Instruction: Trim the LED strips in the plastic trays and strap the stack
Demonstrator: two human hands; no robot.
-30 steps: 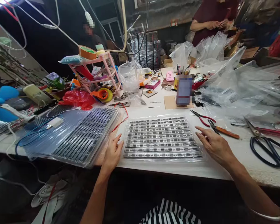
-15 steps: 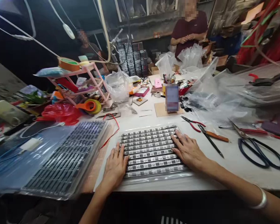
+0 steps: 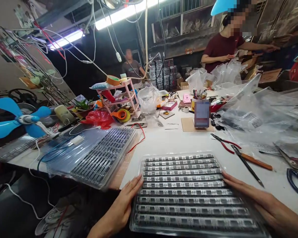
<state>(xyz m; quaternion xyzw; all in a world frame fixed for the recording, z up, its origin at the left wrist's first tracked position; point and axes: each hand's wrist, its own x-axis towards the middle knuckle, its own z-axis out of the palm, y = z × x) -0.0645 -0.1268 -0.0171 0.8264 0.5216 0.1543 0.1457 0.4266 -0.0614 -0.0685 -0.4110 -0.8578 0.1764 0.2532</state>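
Note:
A transparent plastic tray (image 3: 133,218) filled with rows of dark strips (image 3: 185,192), each marked with a silvery pattern, is held between my two hands at the table's front edge. My left hand (image 3: 123,206) grips its left side, fingers along the rim and thumb side up. On the opposite side, my right hand (image 3: 253,195) presses against the right rim with its fingers stretched along it; its thumb is hidden. The tray's near end reaches past the table edge toward me.
To the left lies a stack of similar filled trays (image 3: 106,155) beside a blue fan (image 3: 22,119). Pliers (image 3: 225,142), a wooden-handled tool (image 3: 255,161) and scissors (image 3: 296,180) lie at right. Plastic bags (image 3: 253,112) heap behind. Two people are beyond the table.
My hands have gone from lying on the strips to holding the tray's two sides. The tray has come toward me, past the table edge. The camera view has tilted up and turned left.

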